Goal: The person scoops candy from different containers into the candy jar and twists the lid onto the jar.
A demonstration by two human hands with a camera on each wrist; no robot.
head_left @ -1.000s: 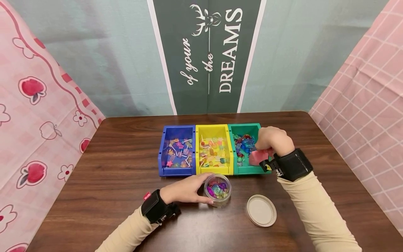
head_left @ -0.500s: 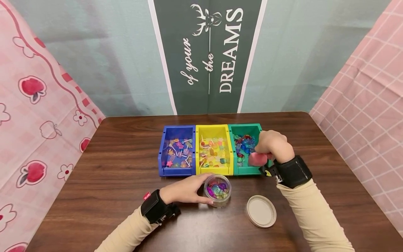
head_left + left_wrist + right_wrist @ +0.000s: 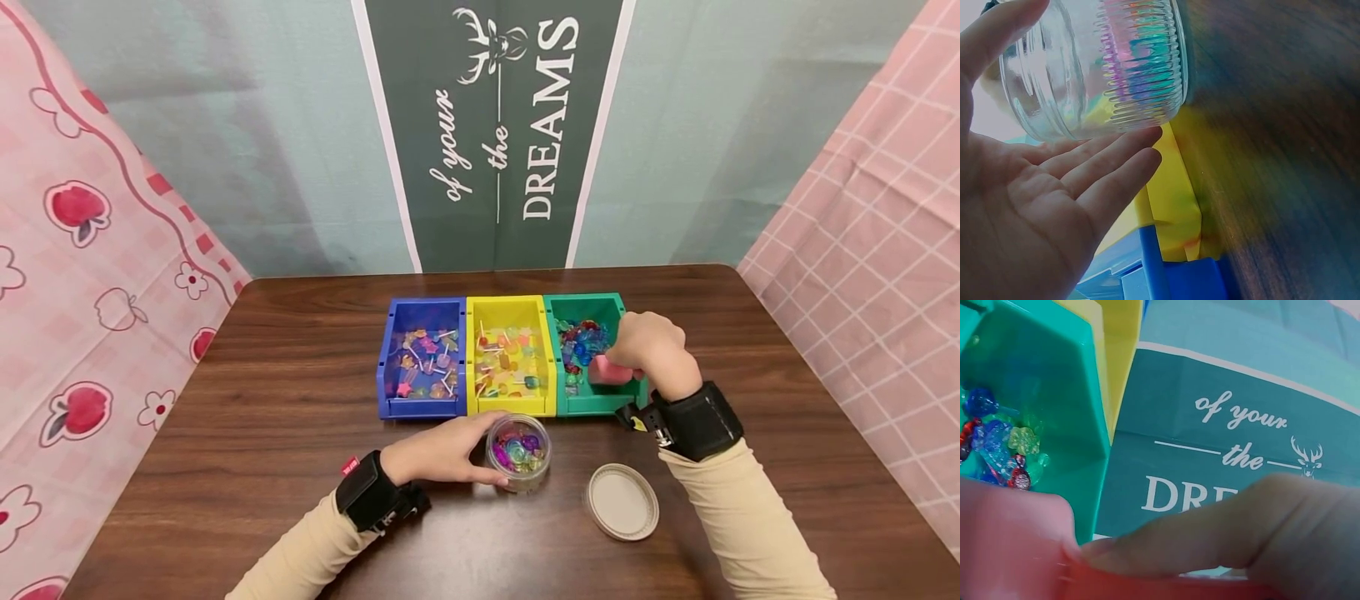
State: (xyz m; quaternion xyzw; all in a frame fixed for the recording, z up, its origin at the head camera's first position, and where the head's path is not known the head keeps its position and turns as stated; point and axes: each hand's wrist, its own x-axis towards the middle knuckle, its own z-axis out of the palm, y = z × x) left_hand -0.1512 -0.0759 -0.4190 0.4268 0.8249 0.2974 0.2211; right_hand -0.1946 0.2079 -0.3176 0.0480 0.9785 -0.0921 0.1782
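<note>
Your head view facing forward and down over the wooden table [image 3: 300,358], left wrist view close to the glass jar [image 3: 1091,69], right wrist view sharing the green bin [image 3: 1035,353], upper left.

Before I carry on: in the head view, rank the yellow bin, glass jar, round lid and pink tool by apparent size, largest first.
1. yellow bin
2. glass jar and round lid: too alike to rank
3. pink tool, by its visible part; the right hand hides some

Brown table [image 3: 300,358]: blue bin [image 3: 422,408], yellow bin [image 3: 512,406], green bin [image 3: 592,406], jar [image 3: 528,482], lid [image 3: 622,502].
</note>
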